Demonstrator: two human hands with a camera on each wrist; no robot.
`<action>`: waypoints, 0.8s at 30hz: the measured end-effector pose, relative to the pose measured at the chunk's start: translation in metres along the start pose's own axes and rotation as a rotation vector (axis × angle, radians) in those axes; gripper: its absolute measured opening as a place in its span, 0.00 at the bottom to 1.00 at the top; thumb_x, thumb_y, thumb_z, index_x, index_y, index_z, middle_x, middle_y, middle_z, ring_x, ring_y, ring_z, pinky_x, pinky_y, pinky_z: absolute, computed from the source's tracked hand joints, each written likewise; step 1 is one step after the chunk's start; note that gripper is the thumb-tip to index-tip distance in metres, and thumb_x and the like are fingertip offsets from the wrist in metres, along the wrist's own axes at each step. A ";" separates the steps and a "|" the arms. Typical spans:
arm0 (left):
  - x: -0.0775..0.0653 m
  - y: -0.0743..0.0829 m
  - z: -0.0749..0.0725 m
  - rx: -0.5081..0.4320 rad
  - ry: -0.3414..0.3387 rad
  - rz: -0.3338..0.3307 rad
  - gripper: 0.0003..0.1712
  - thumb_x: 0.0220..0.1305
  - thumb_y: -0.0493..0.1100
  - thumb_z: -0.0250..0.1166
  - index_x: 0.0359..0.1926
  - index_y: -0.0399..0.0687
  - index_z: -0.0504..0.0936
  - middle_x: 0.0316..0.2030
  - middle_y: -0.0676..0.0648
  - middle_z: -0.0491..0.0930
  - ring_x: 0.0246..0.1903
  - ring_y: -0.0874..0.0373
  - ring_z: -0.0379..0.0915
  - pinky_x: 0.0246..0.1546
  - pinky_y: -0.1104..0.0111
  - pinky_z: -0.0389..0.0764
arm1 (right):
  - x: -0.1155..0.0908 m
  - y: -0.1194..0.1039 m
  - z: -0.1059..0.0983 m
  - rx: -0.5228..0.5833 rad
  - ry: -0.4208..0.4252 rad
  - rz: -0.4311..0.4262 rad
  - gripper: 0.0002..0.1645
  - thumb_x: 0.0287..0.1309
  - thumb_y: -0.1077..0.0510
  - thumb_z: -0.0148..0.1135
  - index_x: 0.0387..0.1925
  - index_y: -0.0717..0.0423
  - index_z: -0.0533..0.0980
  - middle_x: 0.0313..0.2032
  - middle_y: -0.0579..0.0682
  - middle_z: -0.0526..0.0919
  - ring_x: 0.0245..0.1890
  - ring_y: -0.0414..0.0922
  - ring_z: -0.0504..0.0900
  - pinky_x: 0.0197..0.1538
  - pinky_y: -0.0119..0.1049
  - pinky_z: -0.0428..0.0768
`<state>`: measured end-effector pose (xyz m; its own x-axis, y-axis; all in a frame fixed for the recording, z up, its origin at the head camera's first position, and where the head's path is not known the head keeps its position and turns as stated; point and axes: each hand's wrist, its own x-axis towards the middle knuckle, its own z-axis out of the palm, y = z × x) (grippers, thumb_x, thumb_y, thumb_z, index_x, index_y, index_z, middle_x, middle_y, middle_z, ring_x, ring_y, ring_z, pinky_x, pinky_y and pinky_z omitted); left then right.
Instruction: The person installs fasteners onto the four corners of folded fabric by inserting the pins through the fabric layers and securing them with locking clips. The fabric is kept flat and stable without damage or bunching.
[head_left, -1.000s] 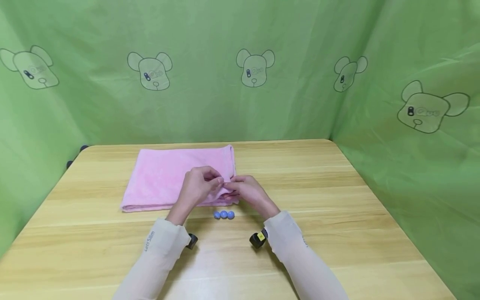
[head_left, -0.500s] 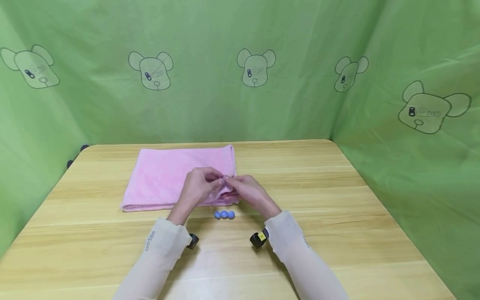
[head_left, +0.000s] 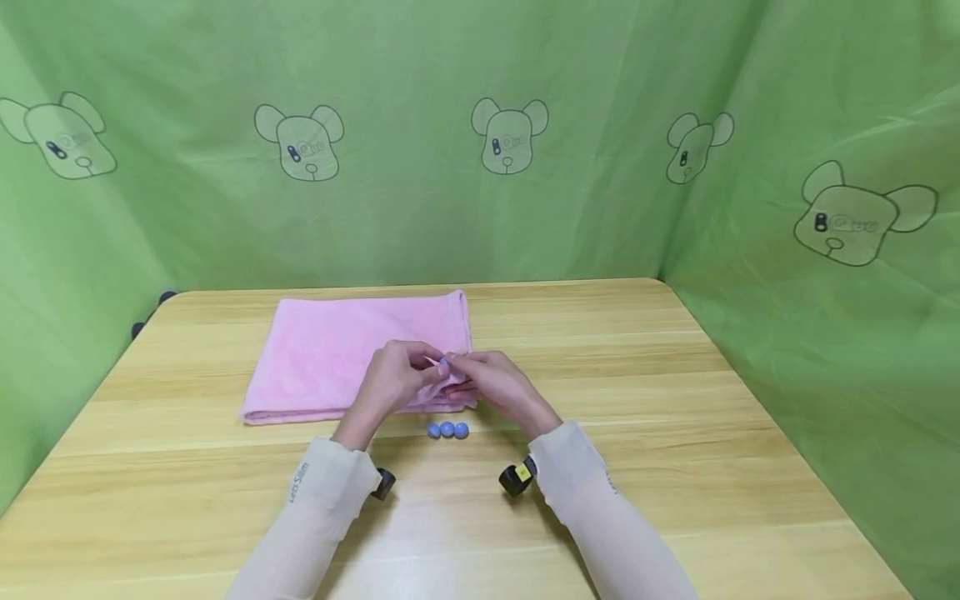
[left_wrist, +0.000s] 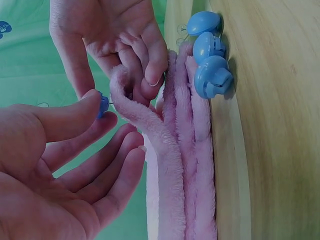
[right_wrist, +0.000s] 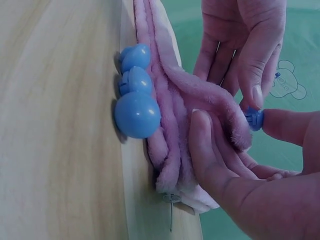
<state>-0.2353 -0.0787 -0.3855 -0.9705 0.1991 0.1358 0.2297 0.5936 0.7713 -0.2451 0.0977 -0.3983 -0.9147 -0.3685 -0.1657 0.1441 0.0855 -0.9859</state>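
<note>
A folded pink plush towel [head_left: 322, 350] lies on the table, its near right corner lifted between the hands. My left hand [head_left: 393, 371] pinches a small blue domed pin fastener [left_wrist: 104, 105] between thumb and index finger; a thin pin shows between it and the raised towel edge [left_wrist: 142, 117]. Whether the pin passes through the cloth, I cannot tell. My right hand [head_left: 498, 383] holds the lifted edge, fingers curled behind it, and its thumb touches the fastener [right_wrist: 255, 119]. Three more blue fasteners [head_left: 447, 430] stand in a row before the towel.
Beneath everything is a wood-grain table [head_left: 637, 500]. Green cloth walls [head_left: 420, 225] with printed bear heads enclose its back and sides. A clear-headed pin [right_wrist: 171, 212] shows by the towel's end in the right wrist view.
Blue now shows between the fingertips, where the fingers hid it before. The left fingers have shifted down slightly. The towel and the row of fasteners stay in place.
</note>
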 end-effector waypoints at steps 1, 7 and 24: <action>0.000 0.000 0.000 0.001 -0.001 0.000 0.09 0.57 0.42 0.72 0.39 0.48 0.87 0.31 0.51 0.85 0.33 0.56 0.80 0.41 0.58 0.79 | 0.000 0.000 0.000 0.007 0.000 -0.002 0.20 0.71 0.56 0.54 0.49 0.72 0.77 0.40 0.61 0.84 0.42 0.54 0.83 0.51 0.45 0.80; -0.001 0.002 0.000 0.012 -0.021 -0.016 0.10 0.55 0.41 0.73 0.39 0.47 0.87 0.31 0.51 0.85 0.32 0.56 0.79 0.41 0.57 0.79 | 0.000 0.001 0.000 0.042 0.007 0.007 0.17 0.70 0.59 0.54 0.48 0.72 0.76 0.38 0.61 0.84 0.40 0.54 0.83 0.51 0.45 0.80; -0.002 -0.001 0.001 0.102 -0.049 -0.024 0.03 0.57 0.37 0.71 0.34 0.47 0.88 0.31 0.50 0.85 0.34 0.54 0.78 0.42 0.57 0.78 | 0.000 -0.001 0.000 0.028 0.026 0.009 0.19 0.71 0.56 0.54 0.45 0.72 0.77 0.36 0.64 0.84 0.37 0.54 0.83 0.48 0.46 0.82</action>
<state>-0.2335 -0.0791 -0.3874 -0.9716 0.2205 0.0854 0.2151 0.6741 0.7066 -0.2448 0.0976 -0.3971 -0.9226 -0.3441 -0.1742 0.1625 0.0629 -0.9847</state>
